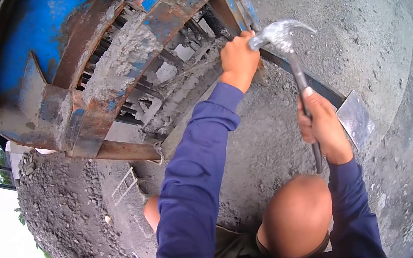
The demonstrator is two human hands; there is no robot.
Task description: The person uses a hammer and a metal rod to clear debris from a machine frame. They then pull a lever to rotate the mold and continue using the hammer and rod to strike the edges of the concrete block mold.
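Note:
My right hand [323,124] is wrapped round the dark handle of a claw hammer [299,74]. The hammer's head is raised, slightly blurred, with its striking face right beside my left hand [240,61] and its claw pointing right. My left hand is closed at the corner post of a rusty blue metal machine frame [181,6]; what its fingers hold, if anything, is hidden. Crusted grey concrete [124,53] coats the frame's inside, around dark metal bars.
Behind the hammer a dark metal bar [327,89] slants down to a flat metal plate [356,119]. My bare knee [299,217] is below my right hand. A small ladder-like metal piece [124,185] lies left, near a gravel heap [63,211]. Grey dusty ground [365,39] extends right.

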